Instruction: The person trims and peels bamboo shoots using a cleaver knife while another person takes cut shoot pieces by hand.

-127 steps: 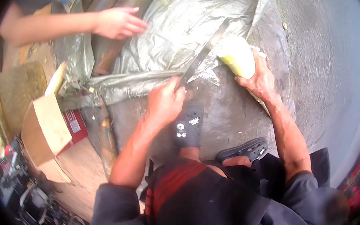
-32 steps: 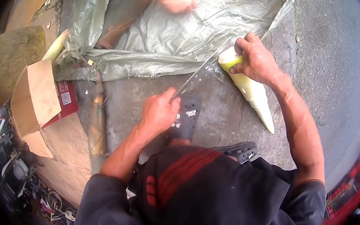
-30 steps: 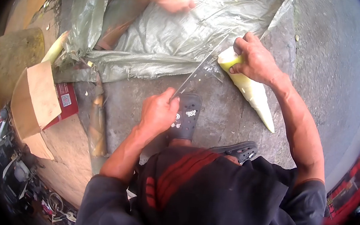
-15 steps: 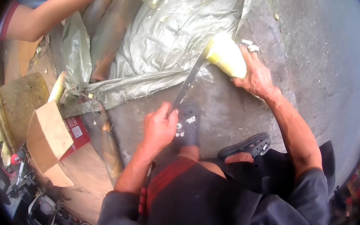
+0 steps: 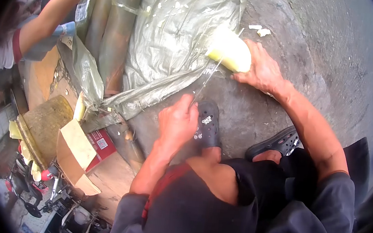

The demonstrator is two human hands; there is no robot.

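Nearest you, 2 dark clogs (image 5: 211,136) stood on grey ground (image 5: 249,106). Your left hand (image 5: 178,119) was closed around a knife (image 5: 206,81), its thin blade slanting up to the pale shoot (image 5: 238,61); contact was unclear. Your right hand (image 5: 262,70) gripped that shoot from the right, by the edge of the silvery sheet (image 5: 162,45). Beyond lay 2 white scraps (image 5: 264,32).
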